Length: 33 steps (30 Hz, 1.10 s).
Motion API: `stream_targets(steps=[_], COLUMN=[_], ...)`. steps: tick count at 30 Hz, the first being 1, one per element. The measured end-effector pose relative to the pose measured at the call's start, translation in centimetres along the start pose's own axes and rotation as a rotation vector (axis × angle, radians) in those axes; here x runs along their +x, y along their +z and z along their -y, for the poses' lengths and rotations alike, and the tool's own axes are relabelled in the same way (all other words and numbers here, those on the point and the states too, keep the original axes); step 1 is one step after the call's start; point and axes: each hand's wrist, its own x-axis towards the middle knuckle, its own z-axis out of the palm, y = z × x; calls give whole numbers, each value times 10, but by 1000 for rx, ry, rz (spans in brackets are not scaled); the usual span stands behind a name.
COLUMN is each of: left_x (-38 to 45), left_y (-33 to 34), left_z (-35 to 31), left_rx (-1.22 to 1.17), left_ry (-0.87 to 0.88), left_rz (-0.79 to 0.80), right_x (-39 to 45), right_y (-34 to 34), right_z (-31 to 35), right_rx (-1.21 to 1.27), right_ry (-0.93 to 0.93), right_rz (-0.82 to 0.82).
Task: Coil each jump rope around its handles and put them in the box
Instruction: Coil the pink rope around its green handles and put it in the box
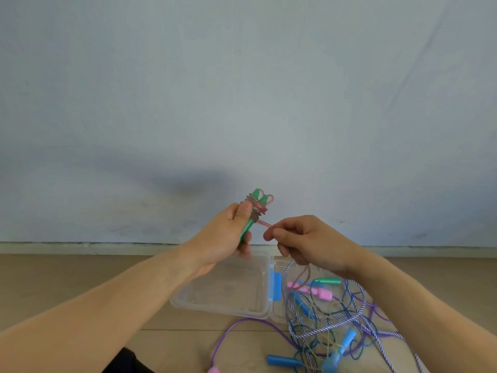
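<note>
You are gripping a pair of green handles (248,223) in your left hand (228,238), fingers curled round them, holding them up above the box (223,289). Your right hand (304,240) is pinching the pinkish cord (263,224) just beside the handles, feeding it on. Several turns are already sitting near the handle tops; the cord's slack is trailing down past the box's right edge, so this rope looks perhaps midway.

The box is lying open on the floor (80,286), nothing coiled inside it as far as you can see. Right of the box, a tangle (330,319) of ropes is waiting: striped braided cord, smooth purple and blue cords, pink, blue and green handles. Most of the job is left.

Box: clear, hard plastic, blue latch. Handles: smooth, tapered.
</note>
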Motion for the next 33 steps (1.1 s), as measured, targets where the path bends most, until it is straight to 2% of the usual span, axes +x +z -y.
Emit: stream_targets(steps=[3,8,10,12,15,19,22,26,29,31,33], left_x=[3,3,2,-1,-8,-14,-13,-14,-10,-6,-3], left_y=[5,17,24,27,30,34,32,27,25,22,17], left_z=[7,19,18,15,11,2,-3,-2,-5,-9,-11], left_rx=[294,839,1008,1062,972,886,710,140,-205,-310,-299], left_ry=[85,192,178,135,41,87,148,107,48,-9,-123], left_rz=[-48,-47,39,223,475,615,603,554,544,469,370], right_x=[-1,-6,-8,-11,-14,-17,-16,-13,-9,-10,-10], right_y=[5,10,7,0,-16,-25,-30,-36,-31,-24,-17], right_z=[2,0,-2,-2,-2,-3,-5,-8,-7,-5,-6], right_rx=[-104,-535,-736,-799,-716,-375,-200,-20,-105,-203,-300], right_ry=[-2,-45,-88,-119,-167,-189,-204,-167,-176,-184,-159], right_rz=[-2,-84,-197,-296,-198,-76,-40,-90,-150,-163,-161])
